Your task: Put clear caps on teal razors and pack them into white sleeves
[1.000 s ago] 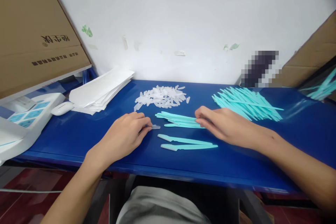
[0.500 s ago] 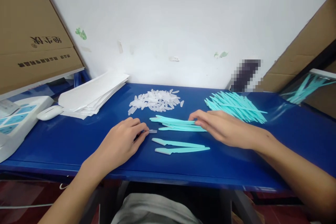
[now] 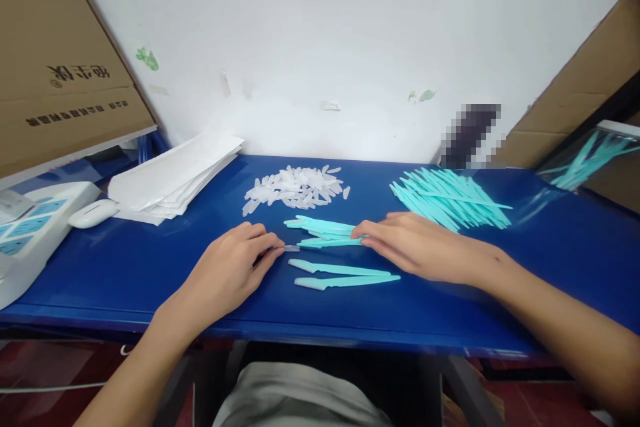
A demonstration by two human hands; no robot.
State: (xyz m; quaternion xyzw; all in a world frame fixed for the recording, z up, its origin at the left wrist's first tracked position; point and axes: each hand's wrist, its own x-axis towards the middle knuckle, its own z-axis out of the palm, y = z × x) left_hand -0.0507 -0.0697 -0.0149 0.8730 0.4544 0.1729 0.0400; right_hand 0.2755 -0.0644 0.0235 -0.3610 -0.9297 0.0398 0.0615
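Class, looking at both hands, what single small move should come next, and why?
Probably bring one slim turquoise plastic stick with the right hand toward the small translucent plastic piece: the left hand pinches that piece, its free end facing the sticks, the right hand is at their opposite ends, and two separate sticks nearby have whitish tips.

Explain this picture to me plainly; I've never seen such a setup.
There is no machine: these are a person's bare hands, seen from a camera worn on the head, looking forward and down. On the blue table lie a pile of whitish pieces, a large pile of turquoise sticks, a smaller bunch and, nearer the person, two pale-tipped sticks. The left hand pinches a small translucent piece. The right hand has its fingers at the smaller bunch; whether they grip any is unclear.
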